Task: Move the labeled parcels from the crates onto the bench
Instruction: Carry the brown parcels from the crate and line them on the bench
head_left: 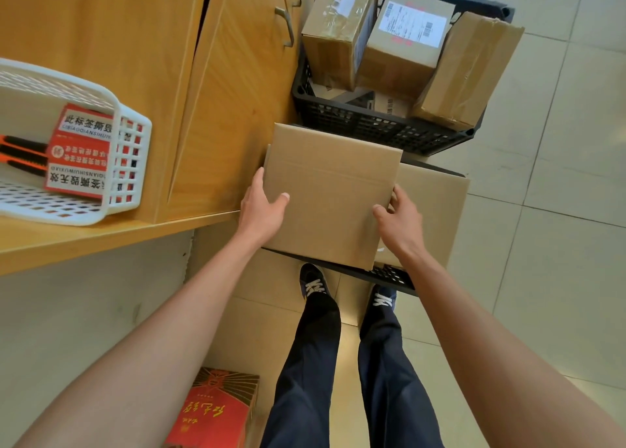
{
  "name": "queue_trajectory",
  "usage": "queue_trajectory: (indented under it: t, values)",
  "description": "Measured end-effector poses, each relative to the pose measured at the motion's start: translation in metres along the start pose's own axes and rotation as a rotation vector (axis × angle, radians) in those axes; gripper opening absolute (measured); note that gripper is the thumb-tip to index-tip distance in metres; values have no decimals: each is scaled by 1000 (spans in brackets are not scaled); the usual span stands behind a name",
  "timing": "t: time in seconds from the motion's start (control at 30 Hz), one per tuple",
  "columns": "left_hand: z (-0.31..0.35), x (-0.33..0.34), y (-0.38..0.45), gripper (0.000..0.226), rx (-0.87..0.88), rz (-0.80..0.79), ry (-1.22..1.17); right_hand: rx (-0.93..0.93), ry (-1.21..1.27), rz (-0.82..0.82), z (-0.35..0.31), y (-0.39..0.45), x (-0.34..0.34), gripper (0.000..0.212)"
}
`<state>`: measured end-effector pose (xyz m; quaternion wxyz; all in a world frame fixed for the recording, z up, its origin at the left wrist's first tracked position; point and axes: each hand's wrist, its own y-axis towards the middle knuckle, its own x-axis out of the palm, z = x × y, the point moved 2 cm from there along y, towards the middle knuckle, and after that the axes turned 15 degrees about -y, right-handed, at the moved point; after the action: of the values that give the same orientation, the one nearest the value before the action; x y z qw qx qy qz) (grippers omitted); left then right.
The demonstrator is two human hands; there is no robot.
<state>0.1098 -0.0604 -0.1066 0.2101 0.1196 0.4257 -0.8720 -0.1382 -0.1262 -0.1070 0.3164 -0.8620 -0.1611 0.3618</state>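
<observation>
A person stands over two black crates, gripping a plain cardboard box [330,195] from both sides, left hand [262,207] and right hand [399,222] clamped on opposite edges, probably to balance it. It hangs above the near crate [393,275], beside the wooden bench [101,237].

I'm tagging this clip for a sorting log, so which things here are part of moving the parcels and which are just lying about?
Part of the job:
- held box, left hand and right hand holding its sides
- far crate with the labeled parcel
- near crate
- bench

Lying about:
- white basket
- red box on the floor
</observation>
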Motion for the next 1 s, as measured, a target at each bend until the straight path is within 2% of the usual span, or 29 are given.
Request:
queue_trajectory:
  t: [0.17,0.37,0.47,0.73,0.77,0.87,1.0]
  values:
    - [21,-6,-39,76,31,17,-45,7,22,46,-16,-33,-34,55]
    - [46,-11,-102,71,54,24,-88,87,54,118,-23,-80,-86,46]
    - [60,-11,-138,67,90,14,-152,125,66,145,-29,-107,-115,58]
    - [93,-18,-227,53,182,94,-313,130,132,87,-55,-171,-187,99]
    - [95,-19,-237,50,198,99,-327,121,134,76,-57,-178,-194,97]
    - [102,-19,-263,46,237,98,-383,55,115,62,-57,-192,-211,70]
    - [111,-19,-297,45,272,118,-444,-11,115,15,-51,-206,-226,64]
